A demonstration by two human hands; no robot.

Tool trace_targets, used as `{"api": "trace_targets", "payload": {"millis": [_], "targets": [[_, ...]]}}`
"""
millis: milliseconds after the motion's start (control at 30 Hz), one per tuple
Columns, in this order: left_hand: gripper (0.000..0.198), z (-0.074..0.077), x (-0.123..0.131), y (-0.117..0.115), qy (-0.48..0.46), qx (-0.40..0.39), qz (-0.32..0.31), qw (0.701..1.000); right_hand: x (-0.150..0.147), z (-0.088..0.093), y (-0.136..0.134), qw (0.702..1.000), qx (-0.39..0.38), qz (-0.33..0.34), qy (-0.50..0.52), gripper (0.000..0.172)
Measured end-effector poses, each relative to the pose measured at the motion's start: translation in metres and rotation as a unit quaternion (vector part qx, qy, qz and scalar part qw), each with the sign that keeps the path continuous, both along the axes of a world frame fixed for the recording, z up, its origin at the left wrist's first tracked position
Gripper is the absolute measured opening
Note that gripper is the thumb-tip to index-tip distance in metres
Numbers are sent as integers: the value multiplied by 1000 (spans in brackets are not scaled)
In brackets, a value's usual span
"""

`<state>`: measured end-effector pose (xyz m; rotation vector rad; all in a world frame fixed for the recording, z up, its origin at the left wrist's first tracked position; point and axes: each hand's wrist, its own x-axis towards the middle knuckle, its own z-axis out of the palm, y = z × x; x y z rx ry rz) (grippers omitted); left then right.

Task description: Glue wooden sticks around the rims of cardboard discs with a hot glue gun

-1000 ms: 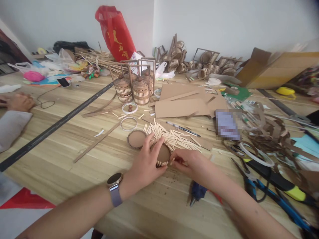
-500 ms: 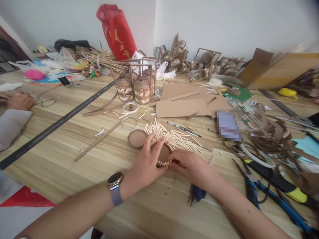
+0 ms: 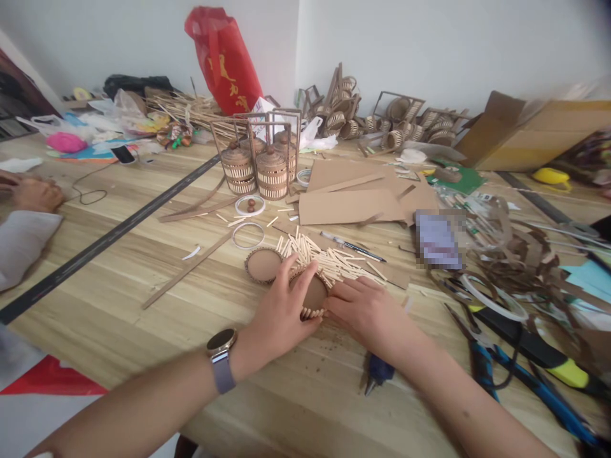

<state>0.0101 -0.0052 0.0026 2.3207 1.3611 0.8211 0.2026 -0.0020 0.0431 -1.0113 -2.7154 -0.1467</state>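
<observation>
My left hand [image 3: 274,315] grips a round brown cardboard base [image 3: 314,296] on the table, thumb at the near edge and fingers across its far side. Short pale sticks stand along the rim nearest me. At the base's right edge, my right hand [image 3: 365,315] has its fingers closed and pressed together, and anything between the fingertips is hidden. A second cardboard base [image 3: 263,265] lies just left of the first. Right behind my hands is a loose pile of short wooden sticks [image 3: 346,262]. A dark blue glue gun [image 3: 378,374], nozzle towards me, shows partly under my right forearm.
Lidded stick baskets [image 3: 272,172] with tall handles stand behind. Cardboard sheets [image 3: 351,207] and a pen [image 3: 353,247] lie beyond the sticks. Pliers [image 3: 482,350] and brown strips [image 3: 525,254] are at right. Another person's hand [image 3: 38,193] rests at far left.
My right hand has rolled over at the rim, so its back now faces up and its fingertips are more covered. My left hand and the base stay in place.
</observation>
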Motion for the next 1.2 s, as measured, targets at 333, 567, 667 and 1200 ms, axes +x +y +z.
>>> {"api": "trace_targets", "payload": {"millis": [333,567,667,1200], "targets": [[96,1,0,0,-2,4,-8,1000,-1,1,-1,999,44,13,-12,17],[100,2,1,1,4,0,-9,1000,-1,-2,0,998,53,16,-3,20],[102,2,1,1,6,-1,-8,1000,-1,-3,0,997,67,25,11,19],[106,-2,3,3,-24,8,-3,1000,-1,-5,2,997,72,22,11,16]]}}
